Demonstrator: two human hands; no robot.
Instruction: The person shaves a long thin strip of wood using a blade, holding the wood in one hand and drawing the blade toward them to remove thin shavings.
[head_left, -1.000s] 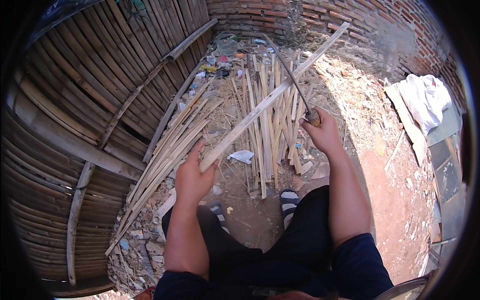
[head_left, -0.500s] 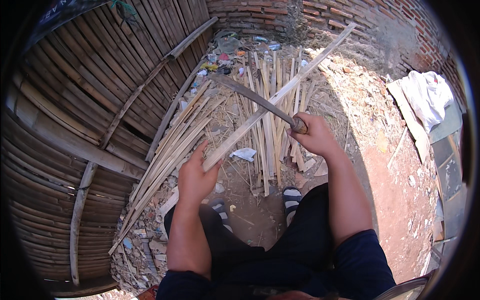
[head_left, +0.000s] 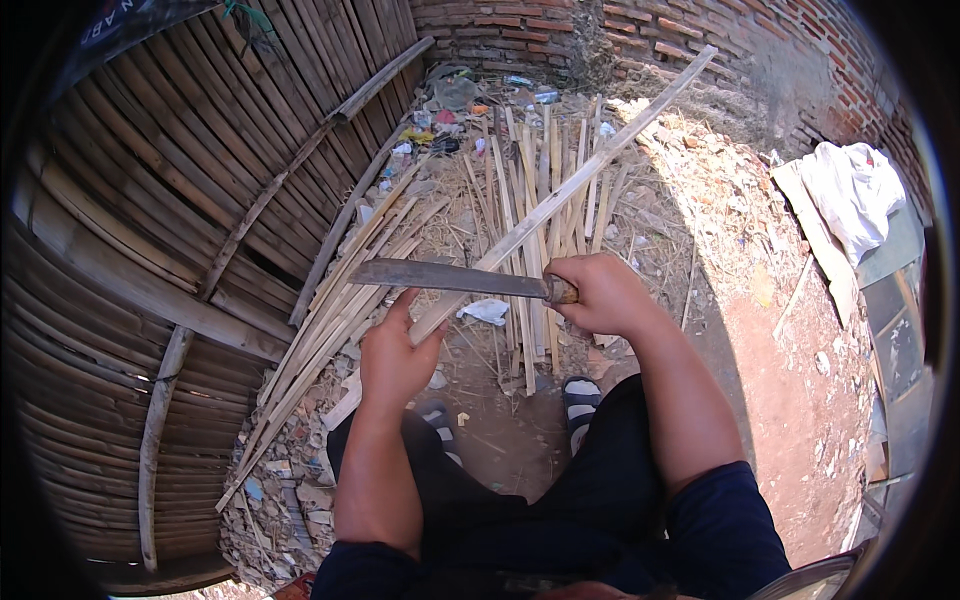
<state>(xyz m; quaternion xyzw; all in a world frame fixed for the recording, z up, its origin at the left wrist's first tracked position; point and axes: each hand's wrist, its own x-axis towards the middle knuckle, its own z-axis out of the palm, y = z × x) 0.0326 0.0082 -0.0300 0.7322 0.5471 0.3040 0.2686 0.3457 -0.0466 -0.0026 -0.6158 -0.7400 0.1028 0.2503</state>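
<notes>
With the right hand (head_left: 600,293) clenched on the machete (head_left: 450,278) and the left hand (head_left: 395,355) gripping the long bamboo strip (head_left: 560,205) just beneath its blade, a glancing stroke risked cutting those fingers.

An outdoor bamboo-working yard: split bamboo strips (head_left: 500,200) on littered dirt, woven bamboo wall (head_left: 170,200), brick wall (head_left: 700,30).

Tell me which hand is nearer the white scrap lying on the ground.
Left. The left hand, gripping the long bamboo slat, sits just left of the white scrap. The right hand, holding the machete, is farther right.
</notes>
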